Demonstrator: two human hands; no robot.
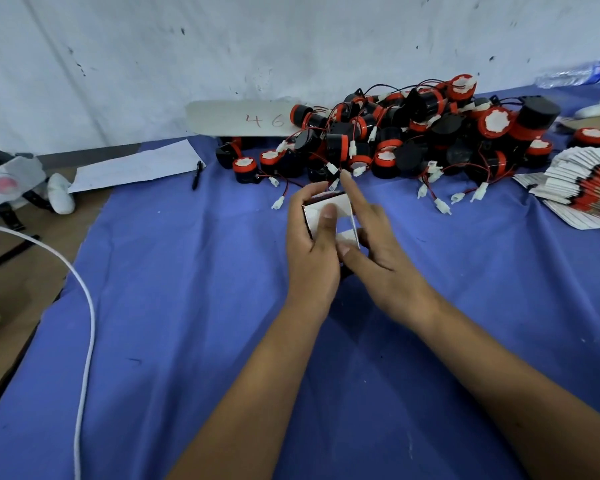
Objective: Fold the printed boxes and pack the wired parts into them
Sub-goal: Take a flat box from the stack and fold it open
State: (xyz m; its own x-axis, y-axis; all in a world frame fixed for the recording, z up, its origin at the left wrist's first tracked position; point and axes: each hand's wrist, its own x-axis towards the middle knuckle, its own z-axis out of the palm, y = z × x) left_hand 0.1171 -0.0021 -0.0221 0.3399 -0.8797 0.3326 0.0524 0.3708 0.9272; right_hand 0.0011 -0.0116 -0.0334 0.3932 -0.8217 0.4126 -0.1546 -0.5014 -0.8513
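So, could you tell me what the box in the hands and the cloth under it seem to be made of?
Box: apparently thin matte white card, printed outside, judging by its crisp folded flaps. Both the left hand and right hand hold it.
Cloth: probably a woven blue fabric, matte, with soft creases and a raw edge.

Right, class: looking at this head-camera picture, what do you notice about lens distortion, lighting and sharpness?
Head view: the wide lens bows the blue cloth's edges; lighting is soft and even, with only a faint shadow under the hands; the plastic bottle in the far corner looks smeared; the small box is fairly sharp.
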